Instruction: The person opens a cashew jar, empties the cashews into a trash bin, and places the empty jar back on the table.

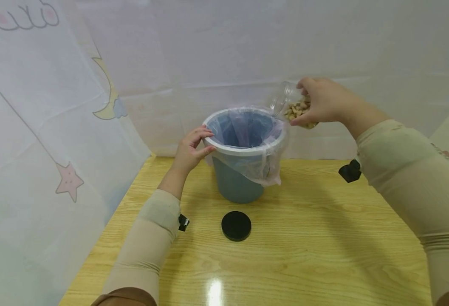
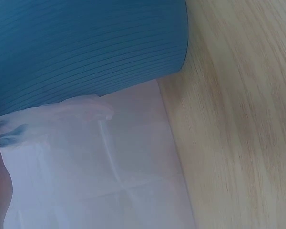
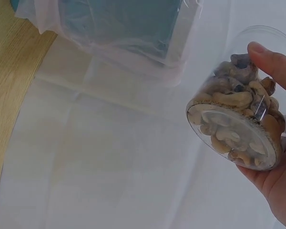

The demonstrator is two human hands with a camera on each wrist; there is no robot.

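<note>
The right hand (image 1: 325,101) curls fingers and thumb around the jar (image 1: 289,106), which hangs right of the bin (image 1: 237,178) near the far edge of the table (image 1: 304,255). Its long axis slants, mouth leaning left toward the rim (image 1: 243,151), gripped opposite by the left hand (image 1: 191,148). Clear-walled, it holds beige, cashew-like nuts (image 3: 236,99).

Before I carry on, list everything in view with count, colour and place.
Table: one, yellow wood-grain, lower centre
Sheeting: count unclear, printed white, behind table
Bin: one, blue-grey, on table
Bag: one, translucent pinkish, lining bin
Disc: one, black, on table, before bin
Jar: one, clear, tilted by bin's rim
Nuts: several, tan, inside jar
Sleeves: two, beige, left and right
Wrist pieces: two, black, beside sleeves
Left hand: one, bare, on bin's rim
Right hand: one, bare, holding jar
</note>
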